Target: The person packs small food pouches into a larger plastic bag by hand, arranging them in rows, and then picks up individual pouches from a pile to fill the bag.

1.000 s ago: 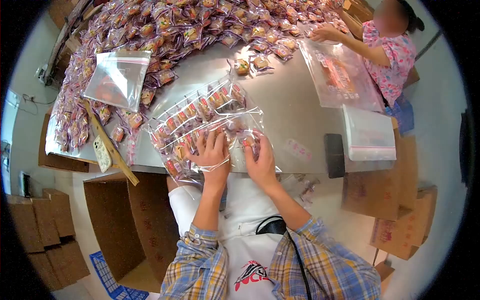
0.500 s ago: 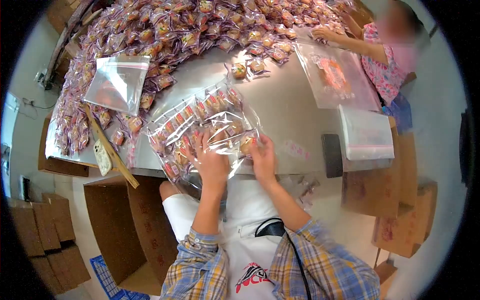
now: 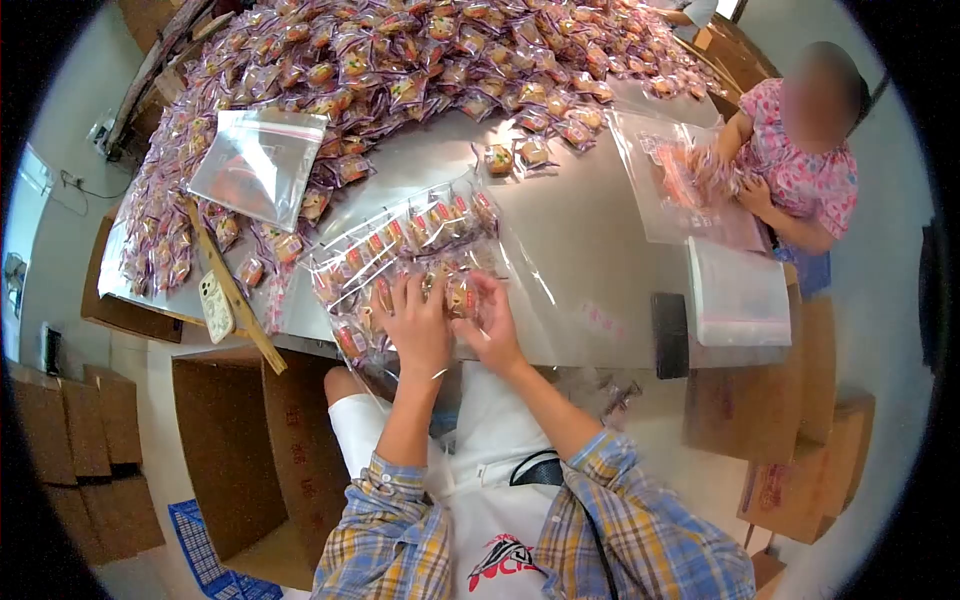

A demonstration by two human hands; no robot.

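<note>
A large clear bag (image 3: 405,235) lies on the metal table, holding rows of small wrapped cakes. My left hand (image 3: 415,325) rests on the bag's near part, its fingers spread over the packets. Close beside it, my right hand (image 3: 490,325) has its fingers curved around a wrapped cake (image 3: 461,298) at the right end of the near row. Two loose wrapped cakes (image 3: 499,158) lie beyond the bag, near the big heap of wrapped cakes (image 3: 400,85).
At left are an empty clear bag (image 3: 262,165), a wooden strip (image 3: 235,295) and a phone (image 3: 216,308). A dark phone (image 3: 670,335) and stacked bags (image 3: 740,295) lie at right. A co-worker (image 3: 800,170) handles packets there. An open carton (image 3: 230,450) stands below the table.
My right hand has moved left, closer to my left hand, with the cake at its fingers. The co-worker's hands have come back from the heap to the bag at the right.
</note>
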